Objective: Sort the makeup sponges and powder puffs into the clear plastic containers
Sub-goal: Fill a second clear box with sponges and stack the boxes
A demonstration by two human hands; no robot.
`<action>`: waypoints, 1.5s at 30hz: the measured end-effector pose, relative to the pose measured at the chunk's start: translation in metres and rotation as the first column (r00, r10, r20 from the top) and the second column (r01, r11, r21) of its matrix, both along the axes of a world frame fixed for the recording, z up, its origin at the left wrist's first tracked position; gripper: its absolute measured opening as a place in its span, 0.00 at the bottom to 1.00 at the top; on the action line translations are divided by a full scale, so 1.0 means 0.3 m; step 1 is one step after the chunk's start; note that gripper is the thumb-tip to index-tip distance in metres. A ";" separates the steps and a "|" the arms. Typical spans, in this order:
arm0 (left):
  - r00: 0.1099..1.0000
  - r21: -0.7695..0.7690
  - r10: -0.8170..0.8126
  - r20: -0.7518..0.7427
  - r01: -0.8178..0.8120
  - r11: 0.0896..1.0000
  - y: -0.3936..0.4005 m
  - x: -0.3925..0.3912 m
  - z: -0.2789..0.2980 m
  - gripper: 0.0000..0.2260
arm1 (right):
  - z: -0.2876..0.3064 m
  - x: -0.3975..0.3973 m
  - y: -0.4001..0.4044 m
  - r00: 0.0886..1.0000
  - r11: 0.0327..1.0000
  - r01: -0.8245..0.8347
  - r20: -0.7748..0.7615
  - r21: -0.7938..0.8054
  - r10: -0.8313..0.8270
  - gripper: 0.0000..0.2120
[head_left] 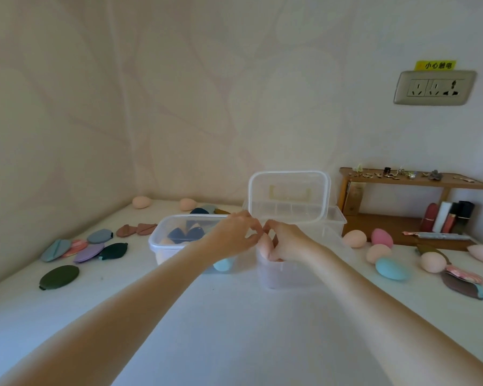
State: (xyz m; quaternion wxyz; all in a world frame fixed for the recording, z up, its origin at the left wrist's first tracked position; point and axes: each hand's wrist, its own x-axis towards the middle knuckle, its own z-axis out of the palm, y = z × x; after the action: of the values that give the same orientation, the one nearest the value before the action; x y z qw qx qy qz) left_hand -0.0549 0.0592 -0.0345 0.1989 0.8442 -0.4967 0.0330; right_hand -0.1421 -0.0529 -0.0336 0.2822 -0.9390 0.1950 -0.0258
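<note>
A white table (234,330) sits in a pale papered corner. Both hands meet over the right clear plastic container (290,274): the right hand (286,242) curls its fingers around a peach egg-shaped sponge (264,243) at the rim, the left hand (234,235) pinching lightly beside it. Flat puffs (89,253) lie left, more sponges (392,268) right.

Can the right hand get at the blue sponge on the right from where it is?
Probably yes. The right hand is at the near container, and the blue sponge lies in the open beside it, nothing on top.
</note>
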 end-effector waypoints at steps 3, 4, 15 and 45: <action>0.999 0.105 0.030 0.039 -0.034 0.994 -0.036 -0.019 0.025 0.13 | -0.006 0.004 0.004 0.999 0.998 0.045 -0.018 -0.054 -0.046 0.17; 0.996 0.149 0.032 0.078 -0.043 0.988 -0.048 -0.026 0.032 0.14 | -0.006 0.006 0.007 0.998 0.996 0.051 -0.033 -0.078 -0.054 0.13; 0.980 0.344 -0.007 0.200 -0.064 0.937 -0.137 -0.069 0.043 0.17 | 0.105 -0.098 -0.077 0.985 0.986 0.165 0.045 -0.004 -0.164 0.17; 0.936 0.431 0.025 0.351 -0.185 0.883 -0.232 -0.105 0.029 0.19 | 0.118 -0.205 -0.320 0.743 0.879 0.476 0.531 0.008 -0.407 0.12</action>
State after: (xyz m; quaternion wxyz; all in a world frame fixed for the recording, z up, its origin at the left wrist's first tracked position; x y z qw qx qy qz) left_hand -0.0864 -0.0102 -0.0257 -0.0947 0.8751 -0.4696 0.0692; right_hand -0.2035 -0.1489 0.0018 0.2488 -0.8396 0.3268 -0.3556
